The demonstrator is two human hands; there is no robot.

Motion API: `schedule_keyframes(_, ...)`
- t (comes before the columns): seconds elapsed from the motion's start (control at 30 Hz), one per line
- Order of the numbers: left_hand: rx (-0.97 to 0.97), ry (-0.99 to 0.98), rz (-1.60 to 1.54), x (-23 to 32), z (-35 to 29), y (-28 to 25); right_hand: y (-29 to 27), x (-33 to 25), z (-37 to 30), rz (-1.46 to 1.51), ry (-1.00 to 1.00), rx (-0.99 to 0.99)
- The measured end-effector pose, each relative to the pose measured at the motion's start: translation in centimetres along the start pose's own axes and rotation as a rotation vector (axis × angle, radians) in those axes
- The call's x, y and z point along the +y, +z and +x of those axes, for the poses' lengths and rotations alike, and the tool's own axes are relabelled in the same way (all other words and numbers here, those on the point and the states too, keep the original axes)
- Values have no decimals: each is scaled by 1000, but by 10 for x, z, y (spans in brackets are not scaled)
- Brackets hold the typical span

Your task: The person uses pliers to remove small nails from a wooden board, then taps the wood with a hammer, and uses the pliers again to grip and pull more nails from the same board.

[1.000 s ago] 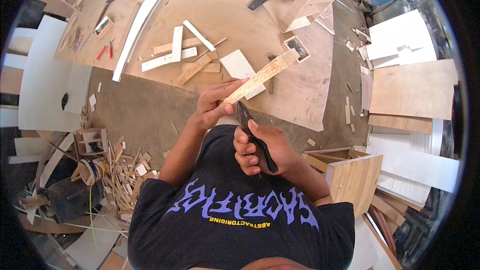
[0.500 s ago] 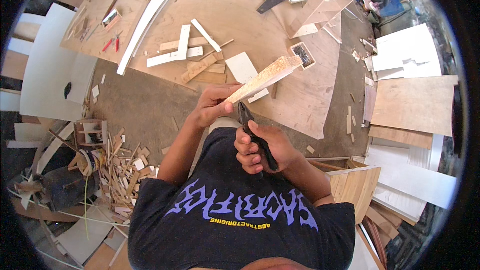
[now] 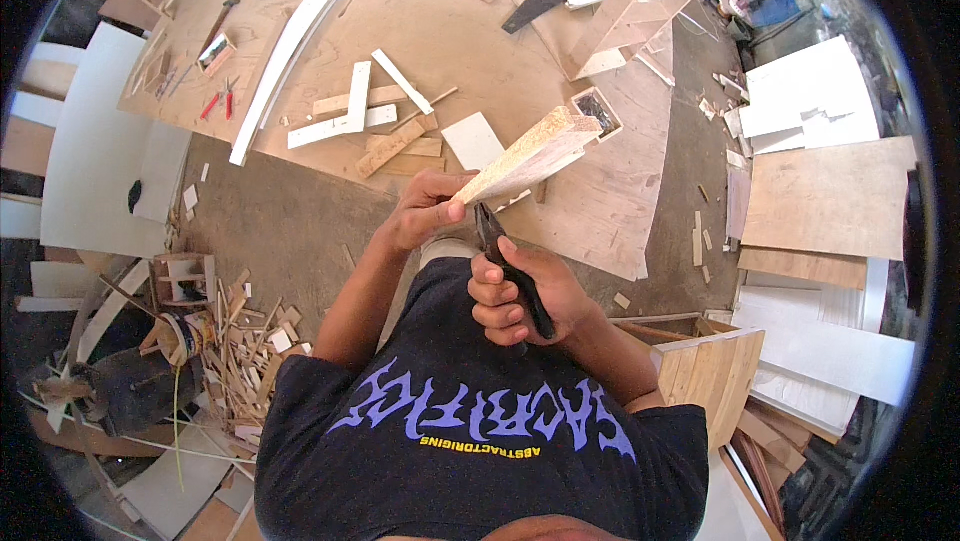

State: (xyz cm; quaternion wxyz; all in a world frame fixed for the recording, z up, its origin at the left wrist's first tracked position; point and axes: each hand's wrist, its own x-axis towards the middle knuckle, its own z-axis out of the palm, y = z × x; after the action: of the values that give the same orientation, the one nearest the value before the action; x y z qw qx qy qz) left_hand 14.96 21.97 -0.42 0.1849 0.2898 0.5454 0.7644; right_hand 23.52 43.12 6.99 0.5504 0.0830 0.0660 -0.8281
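My left hand (image 3: 425, 211) grips the near end of a pale wooden board (image 3: 535, 153), thumb along its edge. The board slants up and away to the right, with a rough edge on top and a stepped far end. Black-handled pliers (image 3: 512, 276) are wrapped in the fingers of my right hand (image 3: 530, 291), in front of my chest. Their jaws point up at the board's near underside, close to my left thumb; whether they touch the wood or pinch something small, I cannot tell.
A large plywood sheet (image 3: 330, 41) bears wood strips, red-handled pliers (image 3: 218, 104), a hammer (image 3: 220, 23), a handsaw (image 3: 535, 6) and a small box (image 3: 607, 111) of dark bits. Offcuts (image 3: 255, 341) heap at left. A wooden cabinet (image 3: 705, 371) and stacked panels (image 3: 825, 206) stand at right.
The board has tilted slightly, so more of its lower face shows. Both hands keep their grips, and the pliers stay near the board's end. The whole view has shifted a little.
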Motion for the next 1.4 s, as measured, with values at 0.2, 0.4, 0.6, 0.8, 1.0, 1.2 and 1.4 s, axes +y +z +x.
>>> schedule_keyframes(0.2, -20, -28, -81, -2, 9, -3, -1, -5, 1, 41, -22, -39)
schedule_keyframes(0.4, 16, -23, -23, -6, 18, -8, -6, -14, 6, 37, -84, -37)
schedule_keyframes(0.6, 24, -20, 105, 20, 28, -21, -3, -21, 10, -186, -204, 33)
schedule_keyframes(0.8, 22, 29, 197, 45, 41, -51, 1, -30, 27, -132, -189, -32)
schedule_keyframes(1.0, 6, 176, 425, 55, 61, -73, -22, -35, 54, -305, -437, 141)
schedule_keyframes(1.2, -14, 162, 428, 70, 71, -99, -7, -47, 62, -388, -382, 163)
schedule_keyframes(1.4, -29, 178, 577, 79, 71, -118, 15, -52, 82, -532, -474, 346)
